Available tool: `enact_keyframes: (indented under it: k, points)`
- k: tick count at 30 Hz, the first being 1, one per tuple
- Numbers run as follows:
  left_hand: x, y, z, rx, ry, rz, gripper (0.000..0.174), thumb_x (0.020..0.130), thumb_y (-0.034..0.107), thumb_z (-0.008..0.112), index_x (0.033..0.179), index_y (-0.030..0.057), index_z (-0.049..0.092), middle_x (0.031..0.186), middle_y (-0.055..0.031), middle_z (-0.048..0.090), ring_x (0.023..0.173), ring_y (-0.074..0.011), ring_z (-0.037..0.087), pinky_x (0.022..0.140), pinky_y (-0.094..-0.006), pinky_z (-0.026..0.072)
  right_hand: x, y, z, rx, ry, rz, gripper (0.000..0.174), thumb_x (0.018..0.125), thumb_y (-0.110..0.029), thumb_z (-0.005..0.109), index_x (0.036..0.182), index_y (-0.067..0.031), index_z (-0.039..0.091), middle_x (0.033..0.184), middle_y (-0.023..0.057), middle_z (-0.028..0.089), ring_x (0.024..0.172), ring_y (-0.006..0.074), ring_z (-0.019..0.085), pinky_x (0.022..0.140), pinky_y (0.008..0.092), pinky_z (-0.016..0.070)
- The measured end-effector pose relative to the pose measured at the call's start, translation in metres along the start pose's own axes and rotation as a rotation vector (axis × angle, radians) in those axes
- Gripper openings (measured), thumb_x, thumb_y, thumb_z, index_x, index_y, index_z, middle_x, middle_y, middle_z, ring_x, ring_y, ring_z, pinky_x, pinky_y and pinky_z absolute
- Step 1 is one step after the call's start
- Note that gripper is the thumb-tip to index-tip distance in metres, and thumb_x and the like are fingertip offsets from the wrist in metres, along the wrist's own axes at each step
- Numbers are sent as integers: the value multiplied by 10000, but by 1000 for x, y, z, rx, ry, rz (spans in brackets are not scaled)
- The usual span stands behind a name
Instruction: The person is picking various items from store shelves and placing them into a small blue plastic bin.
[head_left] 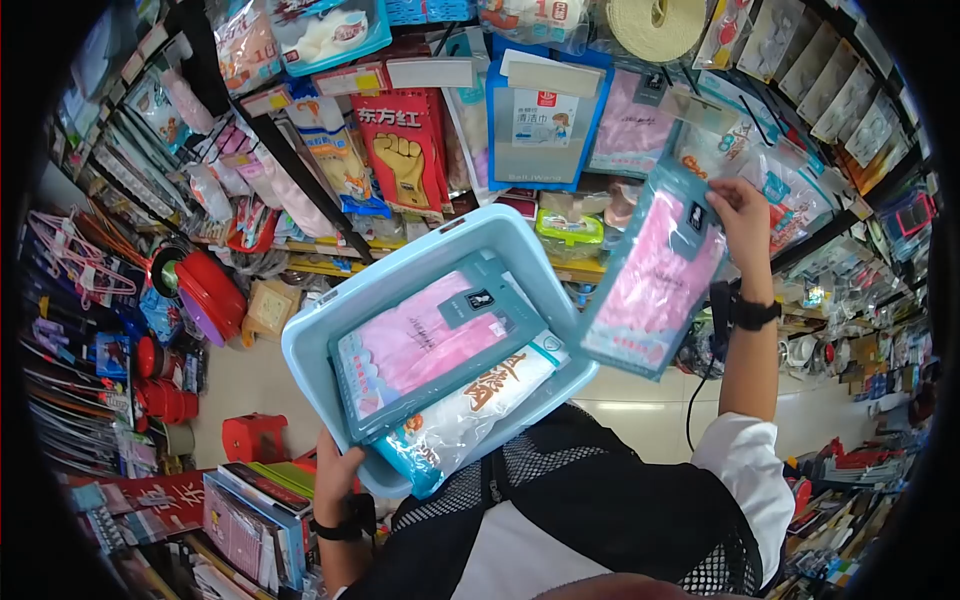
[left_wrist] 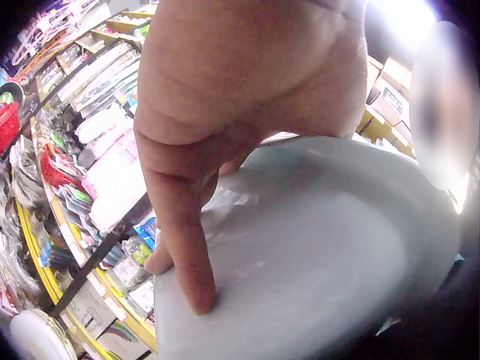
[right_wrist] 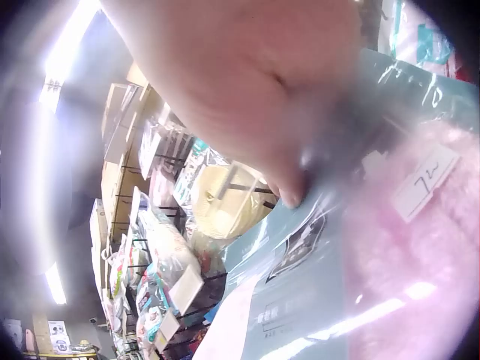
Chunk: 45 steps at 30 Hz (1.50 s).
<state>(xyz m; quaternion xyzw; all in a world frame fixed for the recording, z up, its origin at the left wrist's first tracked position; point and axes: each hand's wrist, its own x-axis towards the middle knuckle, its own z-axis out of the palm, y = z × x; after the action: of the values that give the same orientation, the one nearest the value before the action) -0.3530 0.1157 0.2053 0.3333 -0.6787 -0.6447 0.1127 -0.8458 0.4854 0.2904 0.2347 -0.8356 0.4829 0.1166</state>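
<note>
My left hand (head_left: 338, 470) is at the lower left corner of a light blue plastic bin (head_left: 300, 345). Seen from the left wrist, its fingers (left_wrist: 187, 255) extend fairly straight against the bin's smooth outer surface (left_wrist: 315, 247). Inside the bin lie a flat pack with pink fluffy cloth (head_left: 425, 335) and a white-and-blue plastic pack (head_left: 480, 405). Up to the right of the bin, my right hand (head_left: 742, 215) pinches the top edge of a similar pink cloth pack (head_left: 655, 275), which hangs tilted. A handwritten price sticker (right_wrist: 425, 182) shows on it from the right wrist.
Ahead stands a shelf rack with hanging packs, among them a red glove pack (head_left: 403, 150) and a blue-framed cloth pack (head_left: 545, 125). Red basins (head_left: 210, 298) are at the left, above a red stool (head_left: 254, 438) on the floor. Boxed goods (head_left: 255, 525) stand at lower left.
</note>
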Motion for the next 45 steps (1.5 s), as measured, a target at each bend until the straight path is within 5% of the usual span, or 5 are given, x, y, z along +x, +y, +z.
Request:
enact_keyframes:
  k: [11, 18, 28, 31, 45]
  points:
    - [-18, 21, 38, 10, 210, -64, 473, 682, 11, 496, 1144, -78, 544, 980, -74, 626, 867, -151, 589, 785, -276, 475, 102, 24, 24, 372, 120, -245, 132, 837, 38, 657, 961, 13, 694, 933, 51, 708, 849, 104, 647, 771, 223, 497]
    - [-11, 32, 74, -39, 266, -53, 498, 681, -3, 497, 1172, -77, 522, 998, -66, 616, 879, -148, 579, 788, -270, 468, 120, 20, 26, 517, 135, -203, 179, 781, 21, 743, 952, 3, 694, 915, 38, 701, 817, 100, 642, 748, 230, 504]
    - [1, 42, 107, 20, 273, -58, 522, 732, 129, 563, 1217, -62, 536, 1040, -66, 617, 909, -141, 575, 785, -259, 452, 146, 23, 18, 676, -177, -180, 204, 755, -3, 777, 927, -17, 669, 870, 33, 685, 762, 87, 635, 699, 230, 512]
    - [2, 52, 121, -11, 277, -87, 500, 679, -4, 490, 1172, -84, 518, 993, -69, 610, 876, -150, 574, 792, -272, 467, 154, 24, 13, 718, -307, -180, 193, 754, -17, 780, 909, -30, 666, 857, 20, 679, 746, 75, 624, 684, 223, 506]
    - [-13, 44, 143, -38, 331, -75, 535, 672, 5, 491, 1199, -83, 507, 1029, -76, 608, 925, -166, 563, 846, -278, 457, 158, -6, 4, 600, -521, -49, 179, 786, -56, 759, 929, -30, 654, 831, 10, 680, 713, 48, 617, 629, 191, 491]
